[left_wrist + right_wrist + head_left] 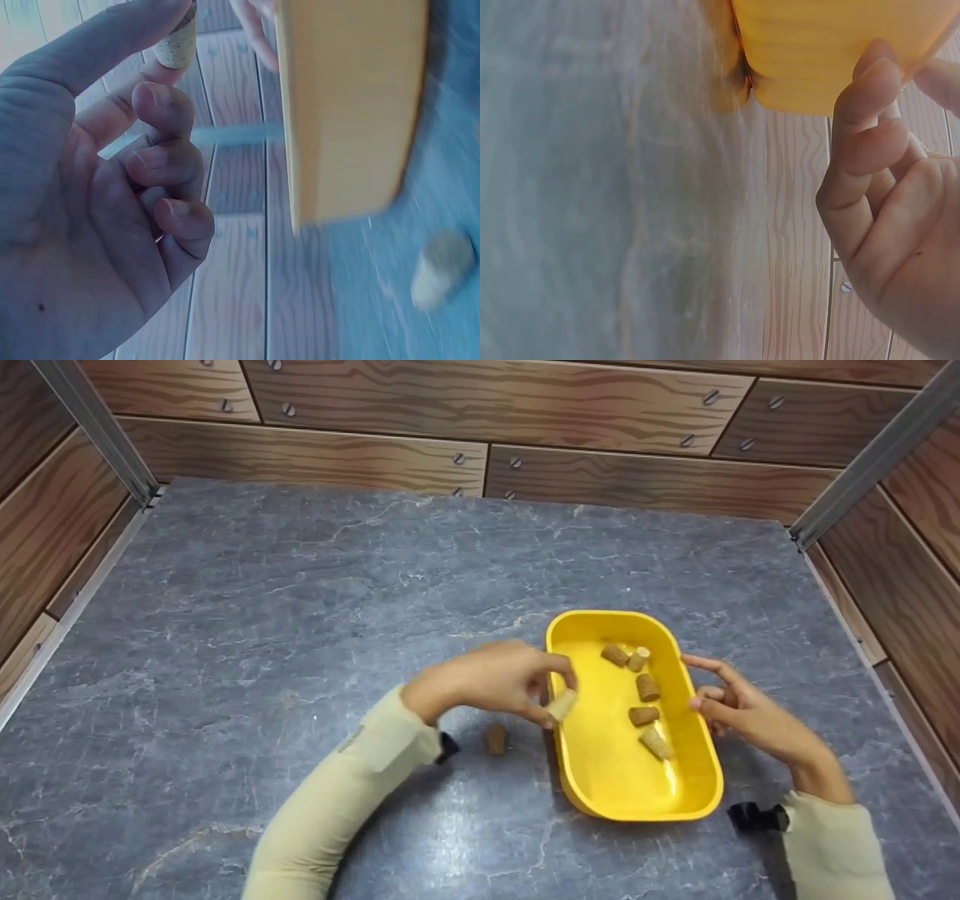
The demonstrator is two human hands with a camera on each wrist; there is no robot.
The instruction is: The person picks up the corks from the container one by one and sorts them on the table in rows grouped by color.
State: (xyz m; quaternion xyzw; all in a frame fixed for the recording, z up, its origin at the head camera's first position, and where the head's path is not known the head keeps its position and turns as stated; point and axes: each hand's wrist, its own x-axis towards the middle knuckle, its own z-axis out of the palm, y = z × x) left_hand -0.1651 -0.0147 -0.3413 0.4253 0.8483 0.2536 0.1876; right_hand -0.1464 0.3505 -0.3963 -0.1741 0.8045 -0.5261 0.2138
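The person wears a pale cream left sleeve point(319, 814) that fits closely, with creases along the forearm and a broad, flat cuff point(394, 727) at the wrist. The right sleeve point(836, 851) is of the same pale cream. A small black piece point(448, 748) juts from beneath the left cuff; a blockier black piece point(754, 817) sticks out beside the right one. The left hand point(499, 679) has short fingernails point(177, 208) and a tiny palm spot point(42, 307).
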